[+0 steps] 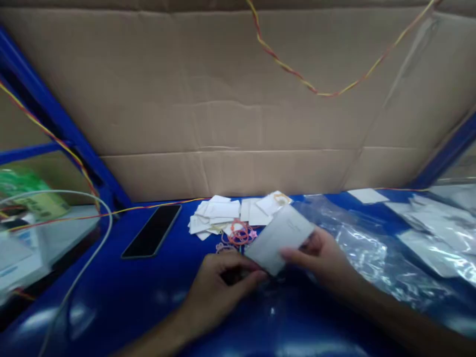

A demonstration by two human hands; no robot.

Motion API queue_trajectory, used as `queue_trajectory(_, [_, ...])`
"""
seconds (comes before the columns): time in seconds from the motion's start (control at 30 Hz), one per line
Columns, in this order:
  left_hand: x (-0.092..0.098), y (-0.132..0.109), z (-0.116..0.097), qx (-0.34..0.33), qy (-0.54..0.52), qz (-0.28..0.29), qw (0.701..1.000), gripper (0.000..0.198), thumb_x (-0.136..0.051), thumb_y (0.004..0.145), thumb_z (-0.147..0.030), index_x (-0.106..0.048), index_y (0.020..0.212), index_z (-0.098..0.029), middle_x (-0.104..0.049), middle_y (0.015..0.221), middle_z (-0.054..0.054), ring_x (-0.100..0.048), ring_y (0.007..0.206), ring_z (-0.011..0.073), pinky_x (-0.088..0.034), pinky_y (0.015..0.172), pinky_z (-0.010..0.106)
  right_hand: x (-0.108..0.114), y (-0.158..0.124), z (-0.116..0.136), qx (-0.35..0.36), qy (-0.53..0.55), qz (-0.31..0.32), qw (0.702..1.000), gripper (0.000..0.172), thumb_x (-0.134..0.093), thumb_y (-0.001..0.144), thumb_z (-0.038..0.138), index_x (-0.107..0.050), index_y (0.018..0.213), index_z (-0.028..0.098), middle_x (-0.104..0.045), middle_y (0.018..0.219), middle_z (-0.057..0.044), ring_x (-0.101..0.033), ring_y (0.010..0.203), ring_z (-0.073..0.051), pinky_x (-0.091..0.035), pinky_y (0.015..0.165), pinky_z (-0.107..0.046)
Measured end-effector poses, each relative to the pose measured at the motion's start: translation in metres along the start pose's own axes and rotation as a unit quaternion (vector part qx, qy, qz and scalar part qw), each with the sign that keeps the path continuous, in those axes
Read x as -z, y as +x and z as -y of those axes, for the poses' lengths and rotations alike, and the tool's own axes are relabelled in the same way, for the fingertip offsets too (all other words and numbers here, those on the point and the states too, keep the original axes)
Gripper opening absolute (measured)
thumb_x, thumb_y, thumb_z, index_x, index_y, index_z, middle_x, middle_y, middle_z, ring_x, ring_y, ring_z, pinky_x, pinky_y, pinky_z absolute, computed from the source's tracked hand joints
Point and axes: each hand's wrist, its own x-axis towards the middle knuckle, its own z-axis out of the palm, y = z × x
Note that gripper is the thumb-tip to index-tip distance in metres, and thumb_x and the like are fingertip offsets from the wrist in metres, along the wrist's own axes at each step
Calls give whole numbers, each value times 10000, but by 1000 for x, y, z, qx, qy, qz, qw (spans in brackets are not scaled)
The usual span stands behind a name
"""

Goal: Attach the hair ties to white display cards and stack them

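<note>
"So, what is at the center of this scene?"

"A white card (273,243) with faint marks near its upper end, held at a slant just above a blue counter (156,302). The right hand (322,255) grips its right side, thumb across the front; the left hand (225,282) pinches the lower-left edge between thumb and fingers."

"And close by?"

"Just beyond the left hand lie red-orange looped bands (241,235) with a pink star charm (253,234), near a loose pile of white cards (219,210). A tan ring (282,199) rests on another card, partly behind the one held up."

"To either side?"

"A dark-screened smartphone (154,233) lies flat at left. At right, clear plastic (372,253) spreads crumpled and shiny, near more white sheets (439,218), too blurred to read."

"Farther out?"

"Creased cardboard (230,104) backs the counter, a twisted red-and-yellow wire (316,92) sagging across it. At far left, a pale cable (89,253) curves past a blue metal post (59,114), near a green-and-yellow package (33,193), its lettering blurred."
</note>
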Motion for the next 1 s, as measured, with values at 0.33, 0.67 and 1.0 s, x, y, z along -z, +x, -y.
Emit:
queue_trajectory(0.33, [1,1,-5,11,10,-4,1000,330,-720,840,-407,-781,656,-140,-521,564,-14,-414,553,126,-288,529,242,0,-8,3,15,-50,43,998,727,-812,869,257,-390,1459,292,-783,897,-14,-766,814,-211,-601,727,-305])
queue_trajectory(0.67, [-1,-1,-4,23,-1,-7,1000,333,-757,808,-429,-760,641,-142,-543,570,-14,-410,547,120,-290,519,240,-1,-12,5,8,-144,74,987,404,-669,982,389,-606,1359,258,-757,1011,-42,-692,761,-166,-564,652,-253])
queue_trajectory(1.0, [1,2,-8,36,-10,-20,999,357,-724,823,-432,-707,604,-150,-583,563,-2,-433,546,129,-305,523,243,-1,-7,3,4,-108,35,994,386,-751,921,389,-704,1265,220,-743,771,-8,-660,556,-145,-563,563,-267])
